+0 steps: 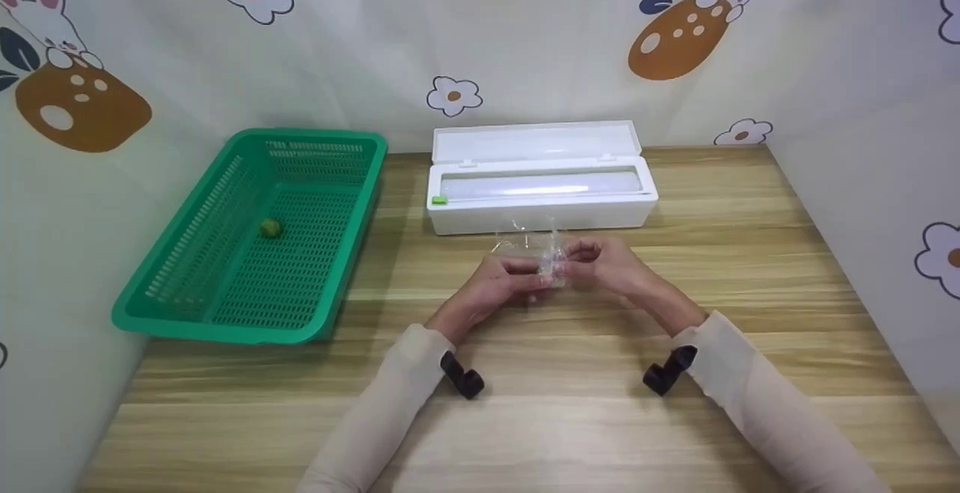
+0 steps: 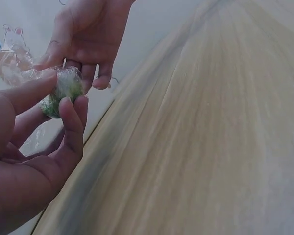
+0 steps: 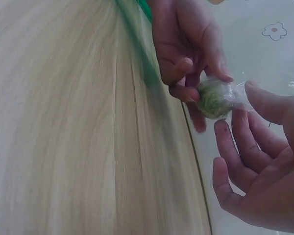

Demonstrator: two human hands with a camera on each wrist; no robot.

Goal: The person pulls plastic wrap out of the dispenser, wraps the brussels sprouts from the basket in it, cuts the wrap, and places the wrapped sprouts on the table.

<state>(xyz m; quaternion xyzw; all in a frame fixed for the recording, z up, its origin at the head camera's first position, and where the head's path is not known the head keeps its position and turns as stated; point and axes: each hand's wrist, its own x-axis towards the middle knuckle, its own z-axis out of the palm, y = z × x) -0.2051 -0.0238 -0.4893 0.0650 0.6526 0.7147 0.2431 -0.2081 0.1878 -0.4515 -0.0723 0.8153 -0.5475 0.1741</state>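
Thumb and fingertips of my left hand [image 1: 487, 289] grip a small round green ball [image 2: 63, 95] wrapped in clear plastic film. In the right wrist view the ball [image 3: 214, 100] shows pale green streaks under the film. My right hand [image 1: 619, 269] pinches the gathered plastic wrap [image 3: 241, 95] at the ball's side between thumb and fingers, its other fingers loosely bent. Loose film stands up above both hands in the head view, where the ball itself is hard to make out. Both hands are above the table, in front of the white box.
A white plastic-wrap box [image 1: 544, 219] with its lid raised stands at the back, a green slider [image 1: 439, 199] at its left end. To the left is a green slotted basket [image 1: 217, 332] holding one small green ball [image 1: 271, 228]. Patterned cloth [image 1: 360, 50] hangs behind the wooden table [image 1: 555, 418].
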